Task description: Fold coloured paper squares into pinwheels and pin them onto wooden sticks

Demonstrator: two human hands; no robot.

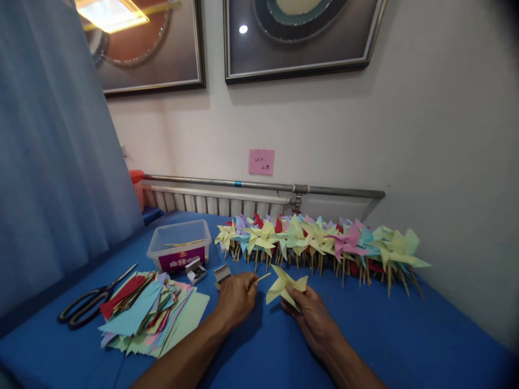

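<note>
My right hand [310,310] pinches a pale yellow paper pinwheel [284,286] between thumb and fingers, in front of me over the blue table. To its left, my left hand [238,294] is closed round a thin wooden stick [264,276], whose end pokes out toward the pinwheel. Stick and pinwheel are apart. Just behind my left hand stands an open small box [221,273]. A second small box [195,270] with tiny dark pieces lies to its left.
Many finished pinwheels [312,237] on sticks lie along the back. A clear plastic tub [178,233] holds a few sticks. Cut paper sheets [138,308] are piled at left beside black scissors [91,302]. A pipe [259,186] and radiator run along the wall.
</note>
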